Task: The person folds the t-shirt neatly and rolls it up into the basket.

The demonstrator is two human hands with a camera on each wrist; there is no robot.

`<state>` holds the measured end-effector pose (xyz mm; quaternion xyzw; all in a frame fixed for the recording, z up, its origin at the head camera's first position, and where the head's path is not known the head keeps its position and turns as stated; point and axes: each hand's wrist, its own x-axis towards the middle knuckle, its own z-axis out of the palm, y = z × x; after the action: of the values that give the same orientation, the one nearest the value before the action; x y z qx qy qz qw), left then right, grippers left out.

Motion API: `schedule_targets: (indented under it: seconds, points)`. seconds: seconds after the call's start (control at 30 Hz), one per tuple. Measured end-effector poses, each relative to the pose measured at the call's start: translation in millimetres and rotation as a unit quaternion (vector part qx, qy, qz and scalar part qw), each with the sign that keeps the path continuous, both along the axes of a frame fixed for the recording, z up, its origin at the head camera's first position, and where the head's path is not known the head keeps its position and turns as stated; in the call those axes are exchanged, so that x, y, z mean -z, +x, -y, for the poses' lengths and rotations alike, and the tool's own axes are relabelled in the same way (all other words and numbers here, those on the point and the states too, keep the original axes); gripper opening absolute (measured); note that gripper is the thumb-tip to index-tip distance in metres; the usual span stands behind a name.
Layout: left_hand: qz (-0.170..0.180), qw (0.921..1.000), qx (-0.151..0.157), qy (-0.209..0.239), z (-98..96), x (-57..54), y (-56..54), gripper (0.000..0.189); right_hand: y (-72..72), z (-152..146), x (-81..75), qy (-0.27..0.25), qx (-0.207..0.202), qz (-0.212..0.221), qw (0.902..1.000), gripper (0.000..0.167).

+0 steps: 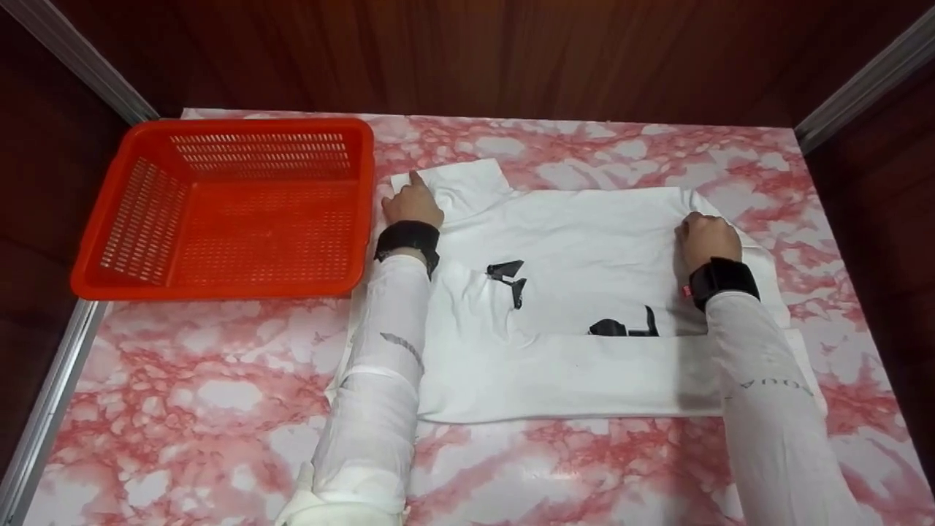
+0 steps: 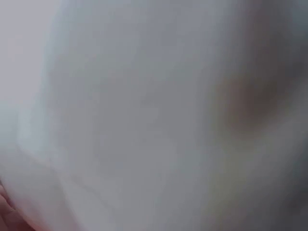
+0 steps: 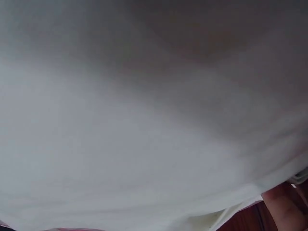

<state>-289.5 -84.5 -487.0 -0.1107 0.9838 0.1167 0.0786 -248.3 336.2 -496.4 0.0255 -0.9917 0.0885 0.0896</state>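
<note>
Wooden wall: dark reddish brown, standing along the far side.

Desk: top patterned in marbled pink and white, carrying the items below.

Shirt: white, spread on the desk to the right of the basket; near part doubled over in a long straight band, cloth creased at left. In both wrist views white cloth fills most of the frame, blurred.

Basket: one, orange-red plastic, perforated walls, set at the far left of the desk, near the shirt's short sleeve.

Arm sleeves: two, white, the right one lettered in grey.

Left hand: on the shirt's far left corner, index finger extended; whether its grip pinches cloth cannot be told.

Right hand: at the shirt's far right part, fingers curled, grip pinching the cloth, which puckers beside it.

Wristbands: two, black, one per wrist.

Prints: black, on the shirt's middle; the nearer ones cut off by the band's edge.
</note>
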Motion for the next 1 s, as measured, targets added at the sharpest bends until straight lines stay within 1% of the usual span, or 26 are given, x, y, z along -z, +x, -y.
schedule_targets:
  seconds: [0.07,0.2,0.27,0.37,0.47,0.53,0.63,0.73,0.8,0.87,0.93,1.0]
  points:
    - [-0.001,1.0,0.003,-0.005,2.8,0.3,0.1,0.065,-1.0,0.2,-0.2,0.01,0.004,-0.012,0.9999,0.019]
    - [-0.022,0.9997,0.013,0.0,9.0,2.4,-1.0,0.067,-3.0,0.2,-0.7,0.02,0.006,-0.031,0.9993,0.017]
    - [-0.031,0.9992,0.018,0.015,11.0,3.8,-2.4,0.067,-4.2,0.4,-1.5,0.02,0.015,-0.028,0.9993,0.017]
    - [-0.044,0.9986,0.018,0.025,11.8,6.1,-5.5,0.057,-5.8,1.8,-3.5,0.017,0.032,-0.011,0.9993,0.02]
    - [-0.067,0.9977,0.012,0.008,11.1,8.4,-8.4,0.048,-6.4,3.2,-4.4,0.016,0.04,-0.001,0.9991,0.022]
    - [-0.075,0.9971,0.01,-0.009,10.5,9.7,-10.0,0.045,-6.0,3.7,-3.5,0.028,0.042,0.006,0.9987,0.022]
    - [-0.087,0.9959,0.01,-0.023,10.1,11.6,-11.5,0.039,-5.1,4.2,-1.6,0.046,0.047,0.012,0.9978,0.022]
    - [-0.103,0.9944,0.019,-0.012,9.8,14.1,-12.9,0.031,-5.0,4.3,0.0,0.054,0.055,0.012,0.997,0.022]
    - [-0.111,0.9934,0.029,-0.001,9.4,15.2,-13.4,0.03,-5.5,3.3,0.5,0.042,0.054,0.007,0.9976,0.02]
    - [-0.117,0.9924,0.039,0.003,8.5,13.5,-13.0,0.03,-4.9,0.9,-1.0,0.024,0.052,0.007,0.9983,0.018]
    - [-0.127,0.9908,0.047,-0.002,7.3,10.2,-12.6,0.029,-4.0,-3.0,-2.8,-0.007,0.053,0.01,0.9985,0.016]
    - [-0.14,0.9885,0.057,-0.005,5.6,5.4,-12.6,0.028,-2.8,-7.8,-4.9,-0.048,0.062,0.009,0.9969,0.014]
